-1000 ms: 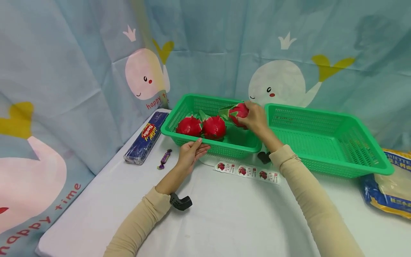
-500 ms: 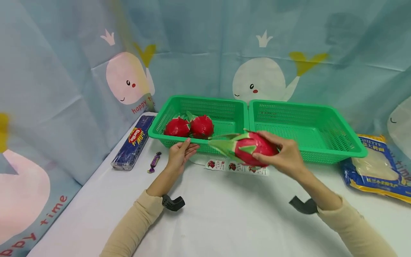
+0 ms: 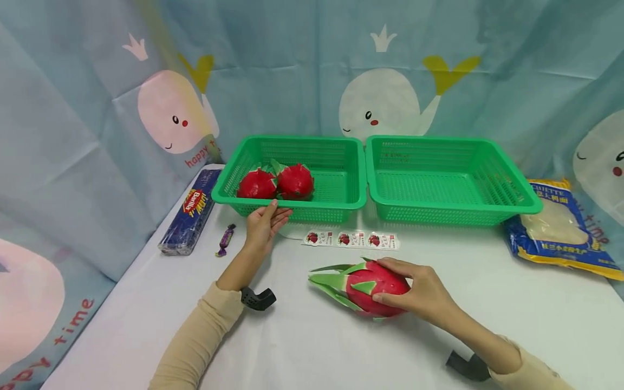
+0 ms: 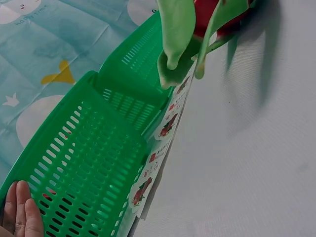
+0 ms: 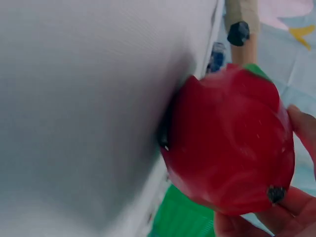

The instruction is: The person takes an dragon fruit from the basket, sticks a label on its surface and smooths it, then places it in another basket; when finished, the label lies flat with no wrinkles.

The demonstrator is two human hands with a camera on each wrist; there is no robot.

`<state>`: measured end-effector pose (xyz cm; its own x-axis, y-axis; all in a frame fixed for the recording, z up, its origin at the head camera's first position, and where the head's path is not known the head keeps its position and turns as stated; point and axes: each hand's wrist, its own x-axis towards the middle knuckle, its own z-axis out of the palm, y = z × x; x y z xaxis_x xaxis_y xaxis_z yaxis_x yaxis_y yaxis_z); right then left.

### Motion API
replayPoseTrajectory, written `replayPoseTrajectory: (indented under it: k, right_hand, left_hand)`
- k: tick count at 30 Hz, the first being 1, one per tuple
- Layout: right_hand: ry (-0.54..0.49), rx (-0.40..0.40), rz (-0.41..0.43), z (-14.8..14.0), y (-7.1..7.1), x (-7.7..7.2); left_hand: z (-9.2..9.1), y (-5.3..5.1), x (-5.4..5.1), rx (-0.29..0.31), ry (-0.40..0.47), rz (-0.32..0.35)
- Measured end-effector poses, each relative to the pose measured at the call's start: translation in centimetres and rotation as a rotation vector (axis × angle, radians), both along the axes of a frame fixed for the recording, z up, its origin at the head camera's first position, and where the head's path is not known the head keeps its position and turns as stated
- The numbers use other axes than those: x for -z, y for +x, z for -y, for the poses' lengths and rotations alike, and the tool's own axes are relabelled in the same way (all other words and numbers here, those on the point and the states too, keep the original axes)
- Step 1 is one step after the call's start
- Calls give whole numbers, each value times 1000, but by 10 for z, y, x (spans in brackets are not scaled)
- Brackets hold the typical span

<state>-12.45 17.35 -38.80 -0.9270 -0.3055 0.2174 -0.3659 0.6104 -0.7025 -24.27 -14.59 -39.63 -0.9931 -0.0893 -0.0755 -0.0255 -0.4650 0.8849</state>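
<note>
My right hand (image 3: 424, 292) grips a red dragon fruit (image 3: 375, 287) with green leaf tips, fingers over its far side and thumb on its near side. It lies sideways low over the table; whether it touches the cloth I cannot tell. In the right wrist view the dragon fruit (image 5: 229, 143) hides much of the scene. My left hand (image 3: 260, 225) touches the front of the left green basket (image 3: 312, 208), thumb at the rim and straight fingers against the outer wall. Two more dragon fruits (image 3: 296, 181) sit inside this basket.
A second green basket (image 3: 453, 211) stands beside the first. A strip of dragon fruit stickers (image 3: 351, 239) lies in front of them. To the left are a blue Barilla spaghetti pack (image 3: 190, 211) and a purple wrapped candy (image 3: 226, 240); a blue pasta bag (image 3: 556, 225) is at right.
My right hand has lifted one dragon fruit out of the left basket and brought it forward and down to the table's middle. My left hand has stayed at the basket's front.
</note>
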Motion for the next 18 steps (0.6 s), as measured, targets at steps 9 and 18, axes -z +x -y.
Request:
replayPoseTrajectory:
  k: [9,18]
  right_hand:
    - [90,-80,-55,-7,-5,-8]
    - [216,-138,8,-9,-88,-2]
  left_hand:
    - [-3,5,5,121,-23,53]
    - [-14,5,10,356,-844,-235]
